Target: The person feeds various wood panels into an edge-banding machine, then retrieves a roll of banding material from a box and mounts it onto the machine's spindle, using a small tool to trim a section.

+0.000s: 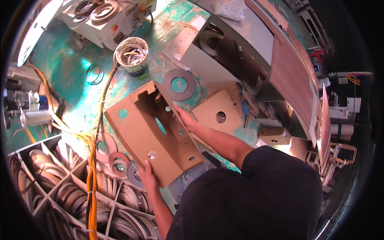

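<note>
An open cardboard box (pixel 140 134) with several round holes in its panels is held tilted in front of me, its hollow inside facing up. My left hand (pixel 149 176) grips its near left edge, the thumb lying on the panel by a hole. My right hand (pixel 185 120) is closed on the right side wall, some of its fingers hidden by the cardboard. Just beyond my right forearm rests another brown cardboard piece (pixel 212 112) with a round hole.
A divided rack (pixel 76 170) of coiled edging strips stands at the lower left, crossed by orange cables (pixel 92 192). Farther off are a bucket (pixel 142 66) of strip scraps, a grey coil (pixel 188 86) on the green floor and a white machine (pixel 108 30). A cabinet (pixel 192 56) holds dark rolls.
</note>
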